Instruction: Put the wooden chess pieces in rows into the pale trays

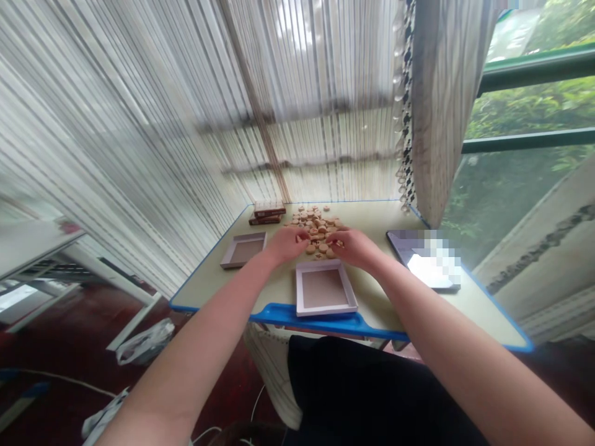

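Blue-edged and pale on top, the table (223, 279) carried everything under both hands. A dark tablet (398, 243) lay flat to the right of the right hand (353, 246), near it but not touching. A shallow cardboard tray (326, 265) sat just behind the two hands, between the wrists, at the table's near edge. A second tray (227, 260) lay to the left of the left hand (288, 243), and a dark box (267, 212) stood beyond that hand. The heap of round wooden discs (316, 226) spread just ahead of the fingertips. Both hands rested on its near edge, fingers bent down onto the discs. Whether either hand pinched a disc could not be told.
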`<control>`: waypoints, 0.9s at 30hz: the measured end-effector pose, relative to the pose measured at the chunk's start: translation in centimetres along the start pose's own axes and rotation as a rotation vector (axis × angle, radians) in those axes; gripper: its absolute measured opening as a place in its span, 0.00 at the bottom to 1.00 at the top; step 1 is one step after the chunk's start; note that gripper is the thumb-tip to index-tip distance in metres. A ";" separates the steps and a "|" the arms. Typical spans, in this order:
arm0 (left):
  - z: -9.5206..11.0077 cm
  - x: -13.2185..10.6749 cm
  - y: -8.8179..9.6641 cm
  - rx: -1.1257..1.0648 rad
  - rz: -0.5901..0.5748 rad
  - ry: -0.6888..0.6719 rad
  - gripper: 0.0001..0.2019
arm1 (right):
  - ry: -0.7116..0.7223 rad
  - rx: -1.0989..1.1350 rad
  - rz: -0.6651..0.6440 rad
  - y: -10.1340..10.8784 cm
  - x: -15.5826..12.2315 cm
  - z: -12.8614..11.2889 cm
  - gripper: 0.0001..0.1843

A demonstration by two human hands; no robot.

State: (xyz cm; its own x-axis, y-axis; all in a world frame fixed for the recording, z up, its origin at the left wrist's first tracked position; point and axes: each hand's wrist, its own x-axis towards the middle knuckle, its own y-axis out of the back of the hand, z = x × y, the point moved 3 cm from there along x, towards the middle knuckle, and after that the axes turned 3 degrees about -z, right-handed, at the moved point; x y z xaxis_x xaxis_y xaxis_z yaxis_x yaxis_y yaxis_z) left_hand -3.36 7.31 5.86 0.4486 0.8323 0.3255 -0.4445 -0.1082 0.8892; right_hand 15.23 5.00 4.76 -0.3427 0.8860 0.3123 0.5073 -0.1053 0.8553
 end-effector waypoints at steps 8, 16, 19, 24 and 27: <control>0.3 0.4 -0.9 -0.009 -0.125 -0.172 0.09 | 0.043 -0.010 -0.109 -0.2 0.8 1.2 0.10; -0.6 0.4 -1.4 -0.017 -0.106 -0.157 0.09 | -0.167 0.012 -0.054 0.9 1.2 2.3 0.12; -0.6 0.4 -1.4 -0.039 -0.060 -0.144 0.09 | -0.265 -0.051 0.052 2.0 1.0 3.1 0.15; 0.2 -0.3 -0.4 -0.109 -0.142 -0.111 0.12 | -0.350 -0.221 -0.022 1.9 0.6 4.5 0.16; 0.9 -0.8 -0.1 -0.158 -0.297 -0.151 0.13 | -0.369 -0.275 -0.064 1.4 0.4 4.7 0.19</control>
State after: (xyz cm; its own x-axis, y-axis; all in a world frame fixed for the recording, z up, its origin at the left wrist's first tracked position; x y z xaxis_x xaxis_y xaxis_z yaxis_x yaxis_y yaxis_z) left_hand -2.95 6.15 5.79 0.6802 0.7241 0.1145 -0.3863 0.2212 0.8954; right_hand 19.56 7.35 4.17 -0.0366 0.9909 0.1296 0.2486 -0.1166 0.9616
